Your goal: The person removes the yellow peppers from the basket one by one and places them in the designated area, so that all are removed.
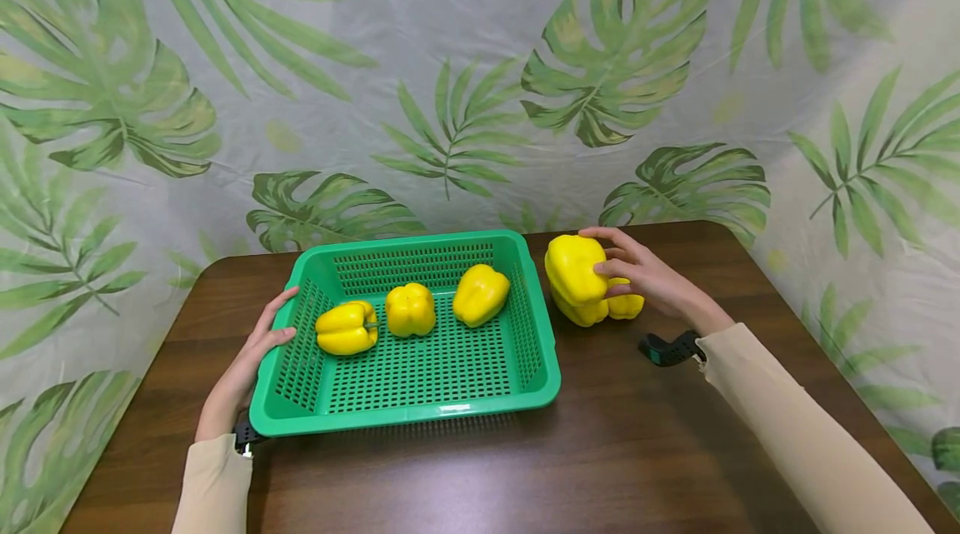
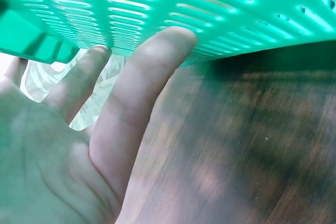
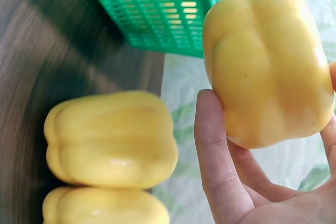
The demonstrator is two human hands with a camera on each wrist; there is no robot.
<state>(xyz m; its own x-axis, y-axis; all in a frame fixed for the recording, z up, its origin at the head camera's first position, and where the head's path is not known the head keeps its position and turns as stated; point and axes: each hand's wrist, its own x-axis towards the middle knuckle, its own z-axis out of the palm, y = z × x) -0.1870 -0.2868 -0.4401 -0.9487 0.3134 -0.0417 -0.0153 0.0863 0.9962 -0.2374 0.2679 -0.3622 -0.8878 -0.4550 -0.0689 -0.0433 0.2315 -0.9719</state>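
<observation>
- A brown table point(image 1: 420, 484) carries the green basket point(image 1: 405, 415); behind the basket is a leafy cloth point(image 1: 450, 134).
- The table's far edge runs close behind the basket; more wood extends in front.
- The left hand point(image 1: 246, 363) touches the basket's left side, fingers rather straight.
- Right of the basket, the right hand point(image 1: 651, 274) holds one yellow pepper point(image 1: 576, 266); two other peppers point(image 3: 113, 140) are near it, three lie inside.
</observation>
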